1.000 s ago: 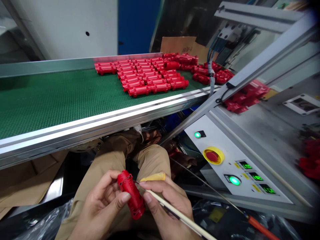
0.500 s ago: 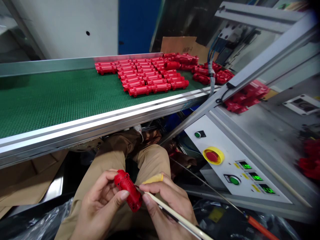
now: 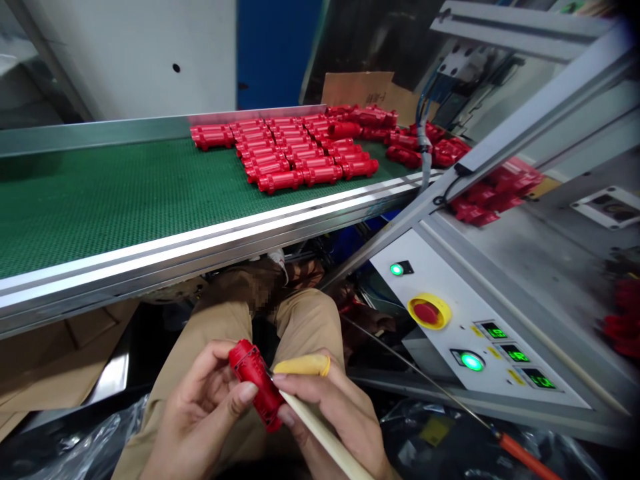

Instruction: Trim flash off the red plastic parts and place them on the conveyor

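Over my lap, my left hand [image 3: 207,407] grips a red ribbed cylindrical part [image 3: 256,385] between thumb and fingers, the part tilted with its lower end to the right. My right hand [image 3: 335,407] holds a pale-handled tool [image 3: 325,437] like a pen; its thin dark tip meets the right side of the red part. One finger of that hand wears a yellow finger cover [image 3: 303,365]. The exact contact point of the tip is too small to make out.
Rows of red parts [image 3: 280,180] lie on a green conveyor belt [image 3: 125,193] ahead, with looser ones at its right end. A control panel [image 3: 450,320] with buttons stands at the right. An orange-handled rod [image 3: 525,457] crosses the lower right.
The pale tool has tilted more steeply, and my right hand's fingers have shifted slightly on it. The red part has turned a little in my left hand. Two green panel buttons have lit up.
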The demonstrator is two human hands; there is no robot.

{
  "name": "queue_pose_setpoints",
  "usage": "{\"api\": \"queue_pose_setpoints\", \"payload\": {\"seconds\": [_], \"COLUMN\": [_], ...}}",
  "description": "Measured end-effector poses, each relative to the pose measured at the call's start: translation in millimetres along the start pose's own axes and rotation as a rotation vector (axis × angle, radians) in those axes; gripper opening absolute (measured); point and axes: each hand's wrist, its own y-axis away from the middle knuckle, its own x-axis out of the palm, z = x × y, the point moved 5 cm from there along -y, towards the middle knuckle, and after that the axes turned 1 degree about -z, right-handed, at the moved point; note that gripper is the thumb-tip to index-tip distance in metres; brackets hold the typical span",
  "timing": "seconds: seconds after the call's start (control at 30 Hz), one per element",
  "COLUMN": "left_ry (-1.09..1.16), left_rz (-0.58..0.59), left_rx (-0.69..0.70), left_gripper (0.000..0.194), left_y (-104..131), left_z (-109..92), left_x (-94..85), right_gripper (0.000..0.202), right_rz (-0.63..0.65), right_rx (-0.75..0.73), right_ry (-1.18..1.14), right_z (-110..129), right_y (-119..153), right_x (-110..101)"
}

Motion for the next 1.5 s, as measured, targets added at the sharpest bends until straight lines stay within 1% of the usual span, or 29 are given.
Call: {"api": "queue_pose_setpoints", "payload": {"seconds": [0.1,0.2,0.3,0.4,0.47,0.53,0.6,0.67,0.73,0.8,0.9,0.97,1.0,1.1,1.2,1.3,1.33,1.37,1.4,1.43,1.5], "left_ry": [0.005,0.022,0.053,0.064,0.059,0.051,0.031,0.019,0.022,0.039,0.040,0.041,0.051,0.115,0.169,0.177,0.174,0.182,0.207,0.249,0.357], "left_rz": [0.004,0.000,-0.081,-0.181,-0.196,-0.180,-0.122,-0.083,-0.067,-0.085,-0.073,-0.030,-0.018,-0.045,-0.079,-0.077,-0.087,-0.091,-0.081,-0.048,0.059], "left_rx": [0.005,0.005,0.005,0.027,0.046,0.077,0.122,0.156,0.142,0.108,0.080,0.064,0.049,-0.004,-0.032,-0.039,-0.038,-0.042,-0.058,-0.095,-0.243], "left_gripper": [0.013,0.013,0.017,0.021,0.020,0.018,0.017,0.018,0.018,0.016,0.015,0.015,0.015,0.017,0.020,0.020,0.022,0.026,0.031,0.037,0.044], "left_y": [0,1,3,7,8,7,6,5,5,4,3,2,2,2,2,0,-1,-2,-3,-5,-5], "left_z": [0,-3,-7,-10,-9,-9,-9,-10,-8,-5,-2,1,2,4,7,9,10,10,10,10,11], "left_x": [-2.4,1.5,7.0,10.3,10.9,9.7,8.9,8.0,7.3,5.4,3.1,2.7,2.3,-0.1,-2.0,-3.6,-4.4,-4.4,-3.0,0.3,11.2], "right_gripper": [0.029,0.033,0.031,0.025,0.023,0.031,0.043,0.048,0.047,0.043,0.028,0.019,0.018,0.017,0.020,0.019,0.018,0.016,0.015,0.015,0.016], "right_rz": [0.001,0.011,0.008,0.030,0.061,0.083,0.092,0.085,0.070,0.042,-0.020,-0.071,-0.088,-0.090,-0.056,0.028,0.037,0.034,0.006,-0.037,-0.077], "right_rx": [-0.008,-0.026,-0.027,0.024,0.030,-0.013,-0.066,-0.071,-0.055,-0.028,0.007,0.075,0.138,0.366,0.510,0.576,0.567,0.544,0.508,0.459,0.353], "right_ry": [-0.043,-0.038,0.002,0.022,0.010,0.035,0.090,0.112,0.105,0.098,0.048,-0.040,-0.111,-0.391,-0.743,-1.208,-1.330,-1.390,-1.369,-1.264,-0.881], "right_z": [0,-1,-3,-7,-8,-6,-5,-6,-8,-10,-9,-11,-13,-23,-27,-22,-20,-18,-18,-20,-23], "right_y": [-1,0,2,2,2,2,4,7,10,13,15,14,13,12,12,12,11,9,6,1,-9], "right_x": [1,1,1,5,9,14,17,20,22,22,18,13,10,3,-6,-15,-18,-22,-25,-28,-29]}}
